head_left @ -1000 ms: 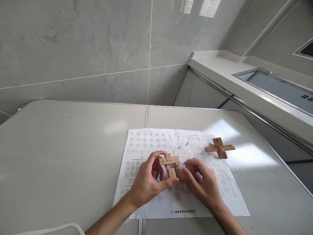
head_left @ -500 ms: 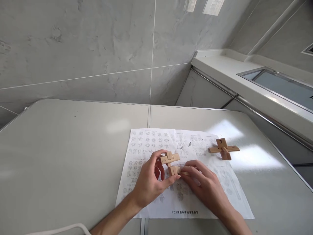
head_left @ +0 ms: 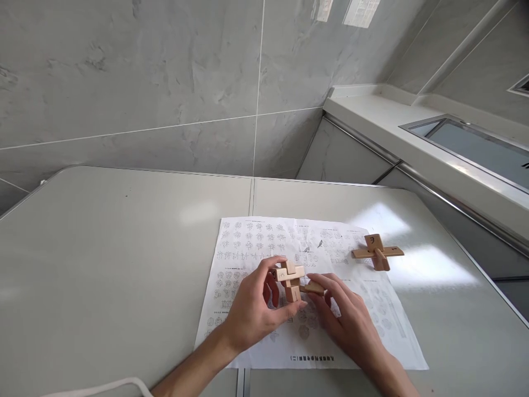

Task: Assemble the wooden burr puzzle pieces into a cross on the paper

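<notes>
Over the middle of a printed sheet (head_left: 237, 342), my left hand (head_left: 252, 309) is closed around several interlocked wooden puzzle pieces (head_left: 292, 275), thumb below and fingers above. Small dark marks show on their faces. Pinched between the thumb and fingers of my right hand (head_left: 345, 314) is another wooden puzzle piece (head_left: 314, 288). Its left end meets the right side of the held pieces; whether it sits inside them I cannot tell. Farther right stands a separate cross-shaped wooden puzzle (head_left: 377, 252), marked in black and touched by neither hand.
The sheet, covered in small diagrams, lies on a light grey table (head_left: 124, 264) with a seam down its middle. A white cable (head_left: 111, 383) crosses the lower left. Behind is a grey tiled wall (head_left: 165, 66), with a white ledge (head_left: 372, 107) at right.
The pieces in my left hand have turned slightly and lowered. My right fingers have shifted, so more of the pinched piece shows. The cross-shaped puzzle stays put.
</notes>
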`<state>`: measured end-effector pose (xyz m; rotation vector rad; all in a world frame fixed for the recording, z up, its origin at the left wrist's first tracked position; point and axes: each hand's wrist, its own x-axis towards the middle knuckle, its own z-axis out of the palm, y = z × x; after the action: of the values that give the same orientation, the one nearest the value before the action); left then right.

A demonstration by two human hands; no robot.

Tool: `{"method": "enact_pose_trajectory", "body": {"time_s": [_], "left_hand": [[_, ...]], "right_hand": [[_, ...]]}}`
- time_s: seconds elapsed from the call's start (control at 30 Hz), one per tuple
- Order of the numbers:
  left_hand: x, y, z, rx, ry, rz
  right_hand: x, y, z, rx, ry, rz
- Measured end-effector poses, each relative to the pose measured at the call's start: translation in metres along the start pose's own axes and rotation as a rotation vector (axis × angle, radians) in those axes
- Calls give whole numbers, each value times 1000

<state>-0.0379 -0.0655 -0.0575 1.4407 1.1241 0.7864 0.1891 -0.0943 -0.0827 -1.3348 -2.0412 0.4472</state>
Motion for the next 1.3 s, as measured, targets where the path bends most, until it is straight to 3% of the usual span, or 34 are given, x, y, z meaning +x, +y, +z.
{"method": "enact_pose_trajectory", "body": {"time_s": [0.27,0.8,1.03,1.3], "left_hand": [[1,-4,1,27,-76,44],[1,-4,1,100,-102,98],[1,-7,2,179,-106,165],[2,-7,2,139,-135,175]], "right_hand": [[-2,0,2,-25,29,-52],[-5,-4,2,42,19,10],[-2,-8,-1,121,16,-42],[-7,-7,1,238,45,55]]}}
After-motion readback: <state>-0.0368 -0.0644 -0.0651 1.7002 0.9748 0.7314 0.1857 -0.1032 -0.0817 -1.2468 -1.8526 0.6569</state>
